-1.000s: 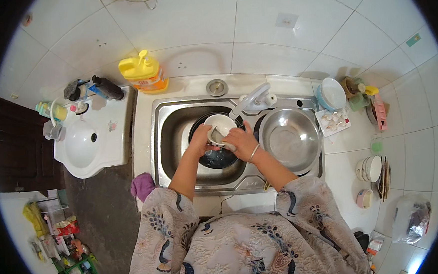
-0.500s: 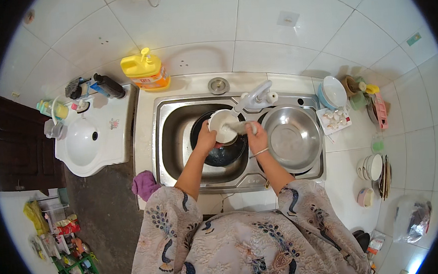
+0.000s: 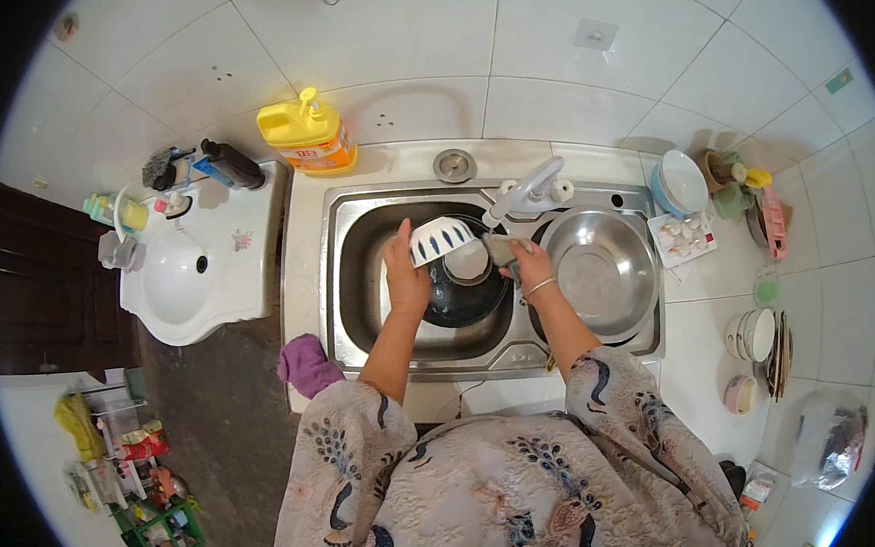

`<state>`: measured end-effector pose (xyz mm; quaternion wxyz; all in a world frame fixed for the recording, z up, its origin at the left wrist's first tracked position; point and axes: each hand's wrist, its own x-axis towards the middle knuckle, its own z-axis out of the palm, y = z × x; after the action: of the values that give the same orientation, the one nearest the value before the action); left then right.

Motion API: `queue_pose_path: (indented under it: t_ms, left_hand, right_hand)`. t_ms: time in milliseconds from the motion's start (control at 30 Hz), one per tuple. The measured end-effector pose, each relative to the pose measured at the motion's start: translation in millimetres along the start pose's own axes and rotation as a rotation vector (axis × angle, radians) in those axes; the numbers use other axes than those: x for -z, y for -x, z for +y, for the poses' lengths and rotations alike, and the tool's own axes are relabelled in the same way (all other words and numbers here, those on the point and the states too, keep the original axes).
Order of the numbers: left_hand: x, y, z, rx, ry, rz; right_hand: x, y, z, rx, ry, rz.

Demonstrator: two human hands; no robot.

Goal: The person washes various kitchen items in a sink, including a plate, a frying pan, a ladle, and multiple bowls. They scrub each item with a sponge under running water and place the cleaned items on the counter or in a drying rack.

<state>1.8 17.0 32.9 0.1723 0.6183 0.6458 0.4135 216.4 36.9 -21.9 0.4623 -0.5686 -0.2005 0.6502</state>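
Observation:
Over the left sink basin (image 3: 360, 318), my left hand (image 3: 408, 277) grips a white bowl with dark blue stripes (image 3: 440, 240). The bowl is tipped so its striped outside shows. My right hand (image 3: 531, 266) is closed on a greyish cloth or scrubber (image 3: 499, 250) just right of the bowl; its exact kind is unclear. Beneath both hands sits a round black pan (image 3: 450, 308) in the basin. Another small pale bowl or cup (image 3: 468, 262) lies inside the pan, partly hidden by the striped bowl.
The faucet (image 3: 533, 189) reaches over the sink's divider. A large steel bowl (image 3: 600, 276) fills the right basin. Behind stands a yellow pump jug (image 3: 309, 139); a purple cloth (image 3: 308, 366) lies at the front left. Stacked bowls (image 3: 752, 334) stand on the right counter.
My left hand has turned the bowl from showing its white inside to showing its striped outside. The cloth in my right hand has come out of the bowl to its right side.

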Motion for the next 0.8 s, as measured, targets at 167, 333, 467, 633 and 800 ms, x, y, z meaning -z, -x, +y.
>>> queue_pose_path:
  t_ms: [167,333,467,633,800]
  left_hand:
    - [18,1,-34,0.438,0.508,0.093]
    - [75,-10,-96,0.829,0.827,0.421]
    - [112,-13,-148,0.855,0.928,0.517]
    - [119,-13,-173,0.965,0.995,0.563]
    - [119,-11,-177,0.981,0.937,0.512]
  right_hand:
    - [8,-28,40,0.139,0.467,-0.018]
    - [-23,-27,43,0.476,0.982,-0.083]
    - [-32,-61,74,0.749,1.262,-0.253]
    - [-40,-67,83,0.536,1.766,-0.403]
    - [-52,-66,92,0.533,1.958,-0.402]
